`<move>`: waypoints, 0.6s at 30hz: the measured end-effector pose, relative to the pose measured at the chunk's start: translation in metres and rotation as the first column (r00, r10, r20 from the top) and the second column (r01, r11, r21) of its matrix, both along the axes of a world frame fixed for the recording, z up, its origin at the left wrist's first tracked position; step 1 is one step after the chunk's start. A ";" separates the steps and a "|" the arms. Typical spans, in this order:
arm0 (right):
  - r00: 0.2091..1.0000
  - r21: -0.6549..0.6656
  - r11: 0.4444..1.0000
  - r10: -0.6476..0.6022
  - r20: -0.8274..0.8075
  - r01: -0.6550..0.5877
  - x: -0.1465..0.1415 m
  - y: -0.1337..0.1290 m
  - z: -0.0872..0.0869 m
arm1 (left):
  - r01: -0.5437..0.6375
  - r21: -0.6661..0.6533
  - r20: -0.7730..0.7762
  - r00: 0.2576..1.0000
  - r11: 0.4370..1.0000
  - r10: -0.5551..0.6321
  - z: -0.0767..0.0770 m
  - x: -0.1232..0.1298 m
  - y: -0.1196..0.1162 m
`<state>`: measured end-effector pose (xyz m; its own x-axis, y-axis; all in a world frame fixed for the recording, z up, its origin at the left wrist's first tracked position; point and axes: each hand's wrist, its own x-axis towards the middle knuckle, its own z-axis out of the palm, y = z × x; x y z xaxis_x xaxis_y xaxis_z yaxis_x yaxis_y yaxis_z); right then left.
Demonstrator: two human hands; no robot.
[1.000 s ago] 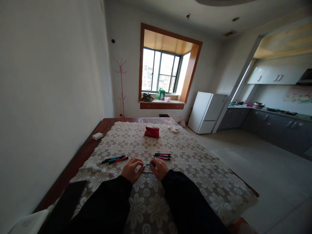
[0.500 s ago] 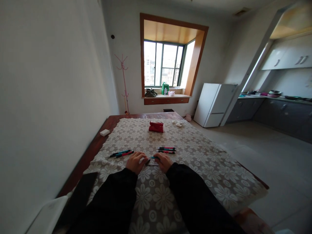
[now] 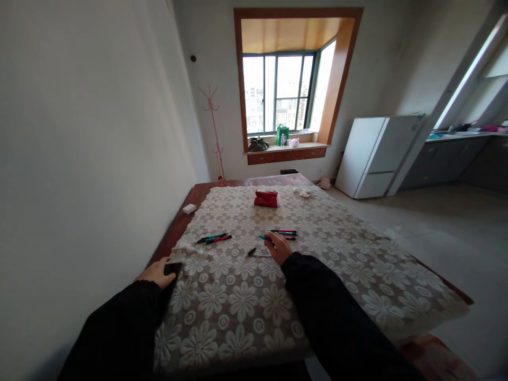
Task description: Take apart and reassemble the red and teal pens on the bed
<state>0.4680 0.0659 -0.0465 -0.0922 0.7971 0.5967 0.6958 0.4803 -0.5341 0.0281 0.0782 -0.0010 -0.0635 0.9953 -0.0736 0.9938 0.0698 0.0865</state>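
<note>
My right hand (image 3: 280, 247) is closed on a teal pen (image 3: 262, 237), whose end pokes out past the fingertips; the rest is hidden by the hand. Just below it, a pen with a black end and a pale clear barrel (image 3: 251, 252) lies on the patterned tablecloth (image 3: 243, 299). Beyond the right hand are several red, blue and black pens (image 3: 283, 232) side by side. Two more pens (image 3: 214, 238), teal and red, lie farther left. At the table's left edge, my left hand (image 3: 156, 272) grips the corner of a black flat object (image 3: 174, 271), partly covered by the sleeve.
A red pouch (image 3: 265, 199) stands toward the far end of the cloth, with crumpled white pieces (image 3: 302, 193) to its right. A small white box (image 3: 189, 208) sits on the bare wooden edge. The wall (image 3: 99, 159) runs close along the left side.
My left hand has left the black-ended pen and moved left to the black flat object. My right hand still has the teal pen, slightly farther from the clear pen. The view has shifted.
</note>
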 end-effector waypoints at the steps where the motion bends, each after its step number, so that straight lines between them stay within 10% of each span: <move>1: 1.000 0.004 1.000 0.004 -0.003 -0.004 0.000 0.000 0.000 | 0.006 -0.030 -0.003 1.000 1.000 -0.006 -0.003 -0.001 -0.001; 13: 0.999 0.006 1.000 -0.001 -0.034 0.001 0.001 0.001 0.000 | -0.068 -0.026 -0.137 0.989 0.997 0.063 -0.003 0.024 -0.007; 18: 0.942 -0.039 0.994 0.086 -0.324 -0.104 0.000 0.001 0.005 | -0.088 -0.053 -0.164 0.983 0.995 0.078 -0.005 0.023 -0.001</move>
